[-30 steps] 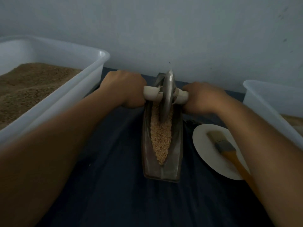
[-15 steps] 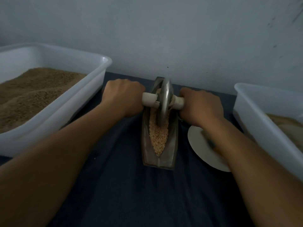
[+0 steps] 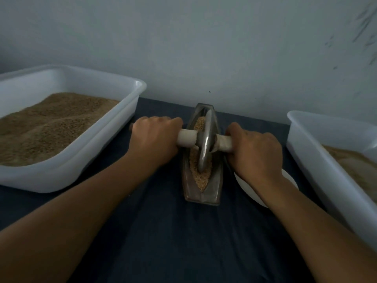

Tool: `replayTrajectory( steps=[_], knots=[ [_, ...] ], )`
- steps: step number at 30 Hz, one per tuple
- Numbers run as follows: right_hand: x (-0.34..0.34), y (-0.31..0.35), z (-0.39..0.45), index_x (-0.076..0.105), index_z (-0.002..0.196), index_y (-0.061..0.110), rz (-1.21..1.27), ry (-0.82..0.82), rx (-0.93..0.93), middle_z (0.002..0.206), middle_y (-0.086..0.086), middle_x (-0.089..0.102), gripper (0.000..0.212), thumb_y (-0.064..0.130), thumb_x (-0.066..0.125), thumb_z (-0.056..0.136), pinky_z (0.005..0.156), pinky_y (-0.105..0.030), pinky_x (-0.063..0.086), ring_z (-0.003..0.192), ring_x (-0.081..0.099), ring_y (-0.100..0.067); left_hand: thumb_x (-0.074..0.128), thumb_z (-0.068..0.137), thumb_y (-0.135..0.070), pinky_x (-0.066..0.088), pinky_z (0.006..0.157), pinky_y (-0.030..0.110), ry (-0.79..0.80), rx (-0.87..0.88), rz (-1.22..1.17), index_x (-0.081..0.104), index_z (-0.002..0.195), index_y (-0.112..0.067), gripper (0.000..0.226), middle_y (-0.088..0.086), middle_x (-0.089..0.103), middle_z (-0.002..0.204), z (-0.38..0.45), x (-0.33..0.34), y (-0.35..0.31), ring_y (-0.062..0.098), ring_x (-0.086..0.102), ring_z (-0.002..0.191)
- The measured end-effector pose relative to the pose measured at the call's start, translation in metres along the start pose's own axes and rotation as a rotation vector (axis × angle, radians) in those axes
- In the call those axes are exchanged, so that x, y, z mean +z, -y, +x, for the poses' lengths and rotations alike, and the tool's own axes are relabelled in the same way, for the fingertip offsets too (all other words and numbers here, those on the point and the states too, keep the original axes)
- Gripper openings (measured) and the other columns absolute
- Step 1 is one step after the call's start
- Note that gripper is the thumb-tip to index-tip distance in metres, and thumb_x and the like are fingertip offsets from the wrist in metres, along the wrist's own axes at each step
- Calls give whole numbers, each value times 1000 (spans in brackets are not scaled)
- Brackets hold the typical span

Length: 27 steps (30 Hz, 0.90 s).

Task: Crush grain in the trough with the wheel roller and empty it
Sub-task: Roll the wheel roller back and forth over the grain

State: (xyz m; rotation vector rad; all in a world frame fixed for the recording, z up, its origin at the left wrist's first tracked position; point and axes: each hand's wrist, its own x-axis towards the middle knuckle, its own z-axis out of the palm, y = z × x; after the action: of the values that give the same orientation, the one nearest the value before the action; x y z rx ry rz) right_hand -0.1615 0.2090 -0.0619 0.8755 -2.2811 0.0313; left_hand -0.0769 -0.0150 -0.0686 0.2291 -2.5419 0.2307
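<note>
**Wheel drawn to mid-trough**

Since the earlier frames the wheel (image 3: 205, 142) has been drawn back from the far end of the trough (image 3: 202, 193) toward its middle, and both hands have come nearer with it. The pale axle handle (image 3: 186, 137) on one side is gripped by the left hand (image 3: 156, 137), fingers curled over it; the handle on the other side is gripped by the right hand (image 3: 256, 152) in the same way. Between the two grips the metal wheel stands on edge, slightly tilted, its lower rim sunk in the grain (image 3: 201, 180). Grain is seen both beyond the wheel and on the near side of it, heaped along the groove of the trough. The trough lies lengthwise on the dark worktop (image 3: 173, 231), directly below the grips. Under the right wrist a white plate (image 3: 289, 178) is partly hidden. Outside the left grip a white tub (image 3: 114, 144) filled with brown grain is set; outside the right grip a second tub (image 3: 310, 160) with paler contents is seen, cut off by the frame edge.
</note>
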Motion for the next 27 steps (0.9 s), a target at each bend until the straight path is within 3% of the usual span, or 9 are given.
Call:
replayTrajectory(
  steps=[4,6,10,14,18,23,27],
  knots=[
    [5,-1,12,59,87,22,-5,54,29,56,12,34,32,30,86,72,53,-24,5,46,30,-18,71,81,-40,48,61,34,75,-23,-8,48,87,-30,26,-6,56,76,10,4,1,16,53,66],
    [11,-3,20,58,93,25,-27,69,43,56,13,24,29,33,81,76,52,-25,3,47,26,-18,69,83,-42,45,59,33,109,-36,-3,47,87,-32,24,-8,49,73,17,5,3,15,49,66],
    [27,-12,32,54,98,29,-7,103,47,58,10,32,25,36,71,82,49,-27,12,49,34,-19,65,83,-43,43,59,34,199,-58,1,43,85,-35,24,-8,48,74,30,9,5,18,48,68],
    [36,-21,47,49,96,36,54,195,66,63,10,38,27,48,67,79,50,-30,17,53,30,-15,64,79,-46,44,62,37,299,-61,14,53,90,-35,18,-4,57,81,48,9,6,21,51,70],
    [41,-29,61,52,90,33,85,272,44,72,8,54,28,53,66,75,50,-29,23,58,43,-17,62,78,-47,45,65,37,344,-40,21,60,93,-35,20,-2,63,87,62,10,8,22,52,72],
    [46,-33,68,57,86,32,114,323,18,68,14,45,24,51,65,76,49,-25,23,55,36,-8,60,77,-47,42,66,36,385,-27,12,61,95,-34,22,-1,65,92,70,8,9,26,59,78],
    [39,-33,75,58,86,33,135,396,-12,73,12,47,22,52,63,76,50,-24,26,62,43,-15,59,77,-47,41,64,36,377,-44,10,63,95,-33,23,-2,64,89,67,8,10,23,52,72]
  ],
)
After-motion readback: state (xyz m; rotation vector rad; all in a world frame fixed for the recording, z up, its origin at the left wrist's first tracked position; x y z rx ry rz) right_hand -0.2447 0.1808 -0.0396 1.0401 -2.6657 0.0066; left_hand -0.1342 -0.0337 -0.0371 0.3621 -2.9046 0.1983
